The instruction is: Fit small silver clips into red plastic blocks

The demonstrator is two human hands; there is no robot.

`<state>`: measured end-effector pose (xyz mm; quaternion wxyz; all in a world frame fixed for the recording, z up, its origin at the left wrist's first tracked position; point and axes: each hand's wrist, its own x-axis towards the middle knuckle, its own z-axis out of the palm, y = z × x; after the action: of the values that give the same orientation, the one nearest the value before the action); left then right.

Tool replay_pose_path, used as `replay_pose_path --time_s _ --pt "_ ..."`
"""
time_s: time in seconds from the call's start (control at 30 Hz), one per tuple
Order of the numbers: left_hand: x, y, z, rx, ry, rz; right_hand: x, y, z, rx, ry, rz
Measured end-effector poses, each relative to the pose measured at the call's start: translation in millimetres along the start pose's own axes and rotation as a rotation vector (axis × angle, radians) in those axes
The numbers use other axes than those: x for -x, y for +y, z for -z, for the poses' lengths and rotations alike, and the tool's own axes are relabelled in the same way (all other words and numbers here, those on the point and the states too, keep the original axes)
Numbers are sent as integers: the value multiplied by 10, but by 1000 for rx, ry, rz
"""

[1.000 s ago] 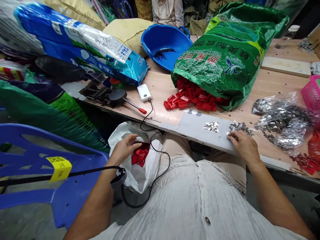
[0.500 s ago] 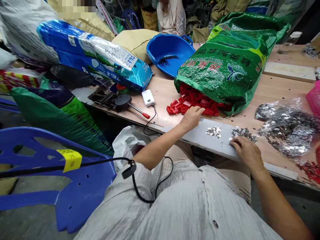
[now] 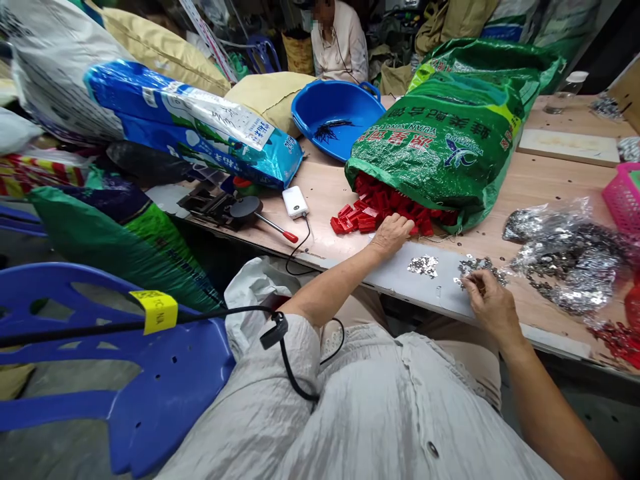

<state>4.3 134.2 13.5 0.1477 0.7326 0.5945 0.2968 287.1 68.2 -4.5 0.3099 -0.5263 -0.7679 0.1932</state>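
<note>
At the near edge of a pile of red plastic pieces (image 3: 377, 203), my left hand (image 3: 393, 235) has its fingers bent together, with a red plastic piece at the fingertips. The pile spills from the mouth of a green woven sack (image 3: 435, 143). My right hand (image 3: 493, 303) is closed in a pinch beside a small heap of dark metal pieces (image 3: 481, 265); whatever is between its fingertips is too small to make out. Between the two hands lies a heap of shiny silver metal pieces (image 3: 423, 266) on the grey strip (image 3: 400, 275) along the table's front edge.
A clear bag of metal parts (image 3: 575, 260) and red pieces (image 3: 617, 341) lie at right. Behind are a blue basin (image 3: 335, 107) and a blue packet (image 3: 200, 127). A hand press (image 3: 245, 207) and white power bank (image 3: 296, 201) sit left, above a blue chair (image 3: 165, 380). A person (image 3: 343, 43) sits beyond.
My right hand has lifted slightly and shifted beside the dark metal heap, fingers pinched. My left hand has edged a little to the right at the red pieces. The camera view has tilted slightly.
</note>
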Motion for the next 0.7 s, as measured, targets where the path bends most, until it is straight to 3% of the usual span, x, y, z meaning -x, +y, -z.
replay_pose_path --time_s 0.13,0.23,0.3,0.47,0.7 --pt "275 175 83 541 118 291 -9 -48 20 -105 -13 -73" --pt "545 357 117 1155 -10 528 -22 -118 31 -234 -60 -116" --pt "725 466 131 1428 -121 624 -32 -195 41 -327 -86 -108" --pt "1074 643 112 1669 -162 737 -43 -459 70 -399 -53 -66" --pt "1281 819 87 1727 -202 789 -14 -768 21 -306 -14 93"
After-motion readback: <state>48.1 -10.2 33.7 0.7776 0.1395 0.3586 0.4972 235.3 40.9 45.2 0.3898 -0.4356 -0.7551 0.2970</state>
